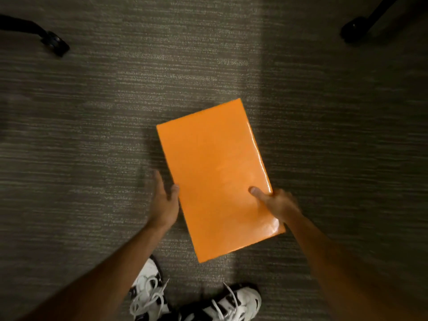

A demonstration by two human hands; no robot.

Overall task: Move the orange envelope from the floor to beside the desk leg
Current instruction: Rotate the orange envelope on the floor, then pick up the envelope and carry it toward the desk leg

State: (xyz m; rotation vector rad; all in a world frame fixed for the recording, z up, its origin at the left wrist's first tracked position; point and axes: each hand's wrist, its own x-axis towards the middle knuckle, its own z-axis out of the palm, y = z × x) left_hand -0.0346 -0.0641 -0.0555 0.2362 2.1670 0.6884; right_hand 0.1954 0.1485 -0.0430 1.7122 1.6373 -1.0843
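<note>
The right hand [279, 202] is gripping the orange envelope [215, 177], thumb on top. The left hand [165, 198] is touching its edge, open; perhaps it is supporting it.

The envelope [217, 179] sits at the middle of the view over the carpeted floor [81, 135], its long axis running from 11 o'clock to 5 o'clock. The left hand [165, 200] lies at 9 o'clock of the envelope's near half, thumb against its left edge. The right hand [276, 202] is at 3 o'clock of that same half, thumb on the top face and fingers hidden under the right edge. 2 shoes [196, 300] stand on the floor at 6 o'clock, just behind the envelope's near corner. A chair caster [54, 44] lies far off at 10 o'clock, and another caster [355, 30] at 2 o'clock.
</note>
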